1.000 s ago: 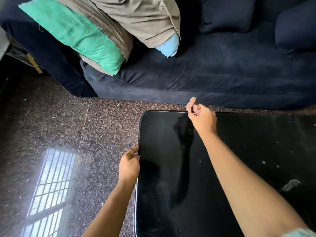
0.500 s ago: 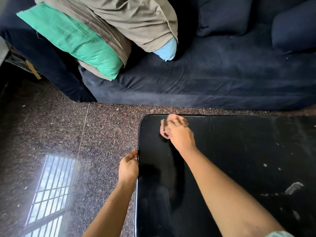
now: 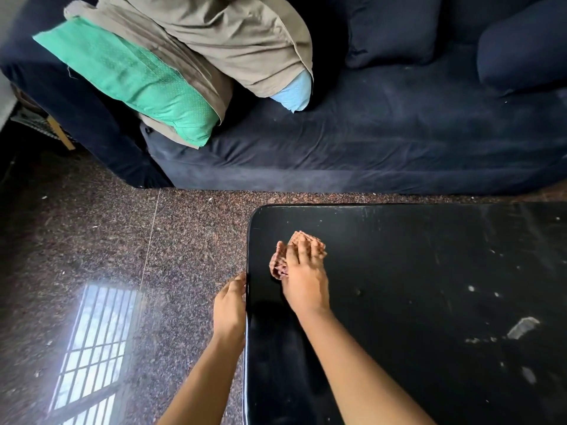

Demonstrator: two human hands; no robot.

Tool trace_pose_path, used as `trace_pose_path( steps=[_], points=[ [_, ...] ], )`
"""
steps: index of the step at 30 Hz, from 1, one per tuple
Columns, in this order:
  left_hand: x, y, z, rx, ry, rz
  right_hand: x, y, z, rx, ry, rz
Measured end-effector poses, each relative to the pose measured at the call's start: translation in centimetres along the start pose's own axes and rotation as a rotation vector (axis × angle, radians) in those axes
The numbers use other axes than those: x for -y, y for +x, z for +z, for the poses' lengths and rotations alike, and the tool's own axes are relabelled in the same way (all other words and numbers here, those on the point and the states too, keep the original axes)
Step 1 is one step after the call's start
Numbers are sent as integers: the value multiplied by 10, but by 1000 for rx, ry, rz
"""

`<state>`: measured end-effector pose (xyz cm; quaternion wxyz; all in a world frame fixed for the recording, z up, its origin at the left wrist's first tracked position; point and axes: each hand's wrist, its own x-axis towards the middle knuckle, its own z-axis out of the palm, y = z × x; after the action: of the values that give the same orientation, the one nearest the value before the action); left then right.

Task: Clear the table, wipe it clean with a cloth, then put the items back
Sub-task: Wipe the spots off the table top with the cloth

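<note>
Black bench [image 3: 399, 271] w/ 1 cloth [image 3: 277, 262]: right hand [image 3: 303, 283] flat, fingers straight, pressing it; left hand [image 3: 230, 305] grips bench's edge.

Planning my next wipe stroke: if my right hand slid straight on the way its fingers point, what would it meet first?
Only bare table up to its far edge, it seems; the right hand presses the cloth flat. Past the edge, probably the sofa front.

glossy black table top [image 3: 414, 271], crumpled reddish-brown cloth [image 3: 280, 260], polished speckled stone floor [image 3: 92, 240], matt navy fabric sofa [image 3: 383, 133]
</note>
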<state>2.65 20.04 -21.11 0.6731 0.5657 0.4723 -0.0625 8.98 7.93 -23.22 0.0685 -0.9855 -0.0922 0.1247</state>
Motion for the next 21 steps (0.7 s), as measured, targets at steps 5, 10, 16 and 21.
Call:
trace_pose_path(
  steps=[5, 10, 16, 21],
  points=[
    [2, -6, -2, 12, -12, 7, 34, -12, 17, 22, -96, -276],
    [7, -10, -4, 7, -77, -26, -9, -28, 13, -61, -46, -103],
    [9, -11, -8, 33, -61, -35, 37, -44, 22, -90, -61, -208],
    [14, -13, -17, 56, -35, -89, 11, -53, 19, -82, -38, -388]
  ],
)
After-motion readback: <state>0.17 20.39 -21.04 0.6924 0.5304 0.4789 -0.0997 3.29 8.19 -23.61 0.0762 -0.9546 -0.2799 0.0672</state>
